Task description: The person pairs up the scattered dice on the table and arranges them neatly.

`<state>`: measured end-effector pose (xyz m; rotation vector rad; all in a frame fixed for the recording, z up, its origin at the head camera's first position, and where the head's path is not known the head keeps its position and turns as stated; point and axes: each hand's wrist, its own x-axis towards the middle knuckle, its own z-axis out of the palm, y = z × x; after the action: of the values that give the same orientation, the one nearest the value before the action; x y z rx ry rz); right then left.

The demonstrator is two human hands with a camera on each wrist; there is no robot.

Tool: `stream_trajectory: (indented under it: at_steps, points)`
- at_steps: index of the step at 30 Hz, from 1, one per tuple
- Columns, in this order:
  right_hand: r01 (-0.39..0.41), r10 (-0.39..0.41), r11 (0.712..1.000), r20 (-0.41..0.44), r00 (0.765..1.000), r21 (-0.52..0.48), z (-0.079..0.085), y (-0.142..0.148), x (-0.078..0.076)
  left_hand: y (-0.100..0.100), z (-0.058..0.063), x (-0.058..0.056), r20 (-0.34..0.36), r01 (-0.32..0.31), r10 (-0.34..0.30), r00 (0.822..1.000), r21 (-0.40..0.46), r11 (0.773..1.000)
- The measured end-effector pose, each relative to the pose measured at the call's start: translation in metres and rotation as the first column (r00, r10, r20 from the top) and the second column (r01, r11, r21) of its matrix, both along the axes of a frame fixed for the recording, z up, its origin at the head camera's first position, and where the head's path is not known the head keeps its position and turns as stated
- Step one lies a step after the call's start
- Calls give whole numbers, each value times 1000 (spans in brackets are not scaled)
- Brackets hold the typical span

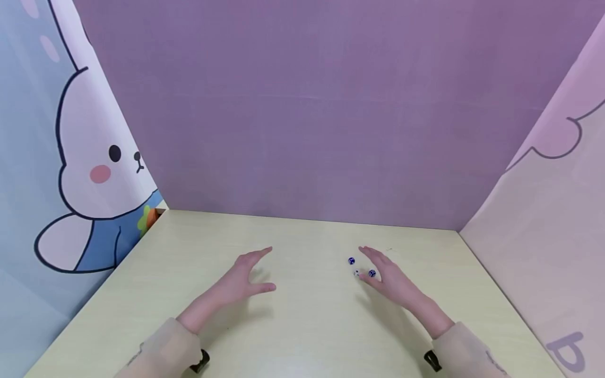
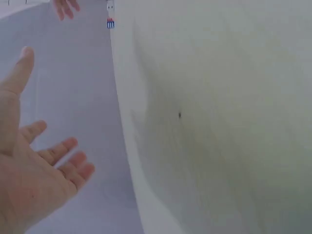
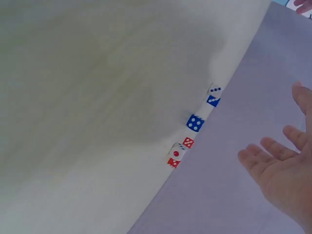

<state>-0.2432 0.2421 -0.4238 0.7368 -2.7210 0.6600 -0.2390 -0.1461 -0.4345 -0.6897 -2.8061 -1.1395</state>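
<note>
Several small dice in blue, white and red are grouped on the table's right half. In the right wrist view a blue die (image 3: 195, 123) lies between a white die (image 3: 214, 90) and a red die (image 3: 188, 142); another white die (image 3: 176, 151) is lower down. My right hand (image 1: 394, 281) hovers by them with fingers spread, holding nothing; in the head view it partly hides the group, and a blue die (image 1: 351, 261) shows beyond its fingertips. Across from it, my left hand (image 1: 236, 281) is held over the table, thumb and fingers apart, with nothing in it.
The pale wooden table (image 1: 307, 331) ends at a purple backdrop (image 1: 307, 131). A cloth printed with a cartoon rabbit (image 1: 104, 168) hangs at the left, and a light printed cloth (image 1: 557, 236) at the right. A tiny dark speck (image 2: 179, 115) marks the tabletop.
</note>
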Motion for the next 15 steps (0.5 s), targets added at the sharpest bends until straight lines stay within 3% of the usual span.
stream_trajectory:
  at_steps: [5, 15]
  points:
    - [-23, 23, 1000, 33, 999, -2, -4, 1, -20, -7, -7, -20, 16, 39, -41, 999, 91, 995]
    - [-36, 29, 998, 152, 988, 45, -6, 1, -44, -25, -16, -46, 19, 40, -41, 999, 42, 998]
